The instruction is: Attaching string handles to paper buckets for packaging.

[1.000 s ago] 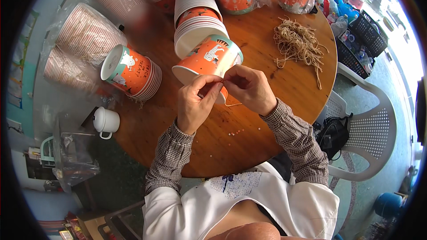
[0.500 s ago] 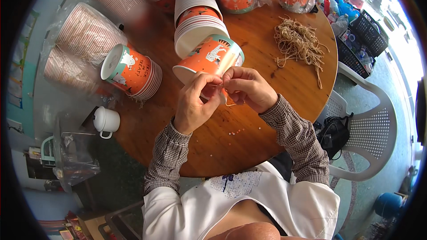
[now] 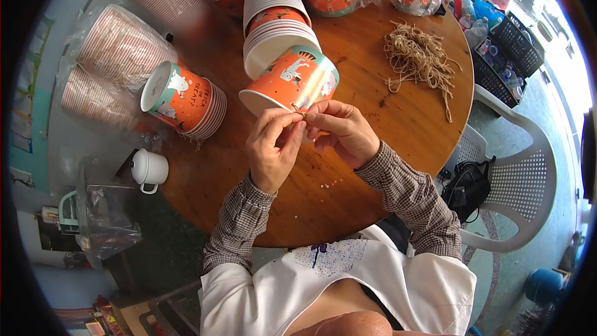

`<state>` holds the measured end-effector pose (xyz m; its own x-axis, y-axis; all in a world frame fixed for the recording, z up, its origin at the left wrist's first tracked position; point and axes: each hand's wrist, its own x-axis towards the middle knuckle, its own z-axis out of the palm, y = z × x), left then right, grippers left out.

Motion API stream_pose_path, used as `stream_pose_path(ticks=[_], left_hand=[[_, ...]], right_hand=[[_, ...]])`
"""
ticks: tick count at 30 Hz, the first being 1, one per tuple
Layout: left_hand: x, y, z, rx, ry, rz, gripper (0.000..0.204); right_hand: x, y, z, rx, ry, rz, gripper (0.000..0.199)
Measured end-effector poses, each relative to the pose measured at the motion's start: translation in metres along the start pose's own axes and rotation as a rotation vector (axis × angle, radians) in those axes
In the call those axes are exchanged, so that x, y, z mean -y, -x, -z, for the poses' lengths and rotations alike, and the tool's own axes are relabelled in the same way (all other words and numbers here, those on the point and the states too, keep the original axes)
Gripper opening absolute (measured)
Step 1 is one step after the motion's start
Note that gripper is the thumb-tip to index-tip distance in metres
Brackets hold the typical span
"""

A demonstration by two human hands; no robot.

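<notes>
An orange and teal paper bucket [image 3: 287, 84] with white figures lies on its side just beyond my hands. My left hand [image 3: 273, 146] and my right hand [image 3: 342, 129] meet at its near side, fingertips pinched together. A short piece of tan twine [image 3: 298, 111] shows between the fingertips, with part of it hidden by my fingers. Behind this bucket lies a row of nested paper buckets [image 3: 273, 40], white mouths toward me. A loose heap of the same tan twine [image 3: 420, 59] sits at the right of the table.
Another nested stack of buckets [image 3: 183, 96] lies at the left, beside plastic-wrapped stacks [image 3: 121, 46]. Small pale discs [image 3: 329, 184] dot the wooden table [image 3: 249, 211]. A white enamel mug [image 3: 149, 170] stands left of the table, a white plastic chair [image 3: 513, 177] at the right.
Both hands have risen slightly away from me, still pinched together. The twine shows above the fingertips, where a loose end hung below before. The bucket has shifted slightly left.
</notes>
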<state>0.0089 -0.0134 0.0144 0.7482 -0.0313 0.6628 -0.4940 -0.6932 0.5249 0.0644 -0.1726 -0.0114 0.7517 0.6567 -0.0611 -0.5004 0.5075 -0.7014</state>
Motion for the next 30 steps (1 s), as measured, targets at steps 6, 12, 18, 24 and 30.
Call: stream_pose_path(ticks=[6,12,18,24,30], left_hand=[[-0.003,-0.001,0.006,0.044,0.142,0.175,0.009],[-0.002,-0.002,0.008,0.060,0.195,0.220,0.008],[0.004,0.001,0.009,0.090,0.253,0.310,0.007],[0.005,0.001,0.005,0.053,0.231,0.270,0.007],[0.006,0.004,0.002,0.017,0.048,0.039,0.009]], right_hand=[[-0.005,0.000,-0.003,-0.028,0.346,0.226,0.013],[-0.006,-0.003,0.000,-0.033,0.482,0.257,0.013],[-0.010,-0.007,0.003,-0.005,0.621,0.359,0.014],[-0.008,-0.008,0.002,0.000,0.428,0.265,0.012],[-0.007,-0.007,0.004,-0.020,0.091,0.054,0.012]])
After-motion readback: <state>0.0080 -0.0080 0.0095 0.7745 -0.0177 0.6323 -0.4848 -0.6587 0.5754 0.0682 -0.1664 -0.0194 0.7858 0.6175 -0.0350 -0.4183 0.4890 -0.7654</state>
